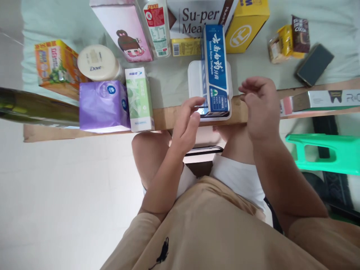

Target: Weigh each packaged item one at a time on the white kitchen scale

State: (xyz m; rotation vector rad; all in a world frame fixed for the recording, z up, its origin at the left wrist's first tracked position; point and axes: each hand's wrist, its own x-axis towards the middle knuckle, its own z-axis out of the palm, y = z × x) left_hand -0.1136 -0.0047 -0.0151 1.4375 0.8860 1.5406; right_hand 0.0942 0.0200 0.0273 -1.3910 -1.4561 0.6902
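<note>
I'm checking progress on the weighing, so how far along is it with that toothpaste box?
Done: the blue toothpaste box already lies on the white scale. In hand: the left hand fingertips touch the scale's front edge by its display; the right hand hovers open, holding nothing. Left: the purple pack, green box and Dove jar stand apart, unweighed.

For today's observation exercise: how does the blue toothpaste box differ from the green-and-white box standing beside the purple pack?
The blue toothpaste box lies flat on top of a white scale; the green-and-white box stands upright on the table. The toothpaste box is dark blue with white lettering; the other is pale with green leaves. The left hand reaches the toothpaste box's near end; no hand is near the green-and-white box. Both are narrow cartons.
</note>
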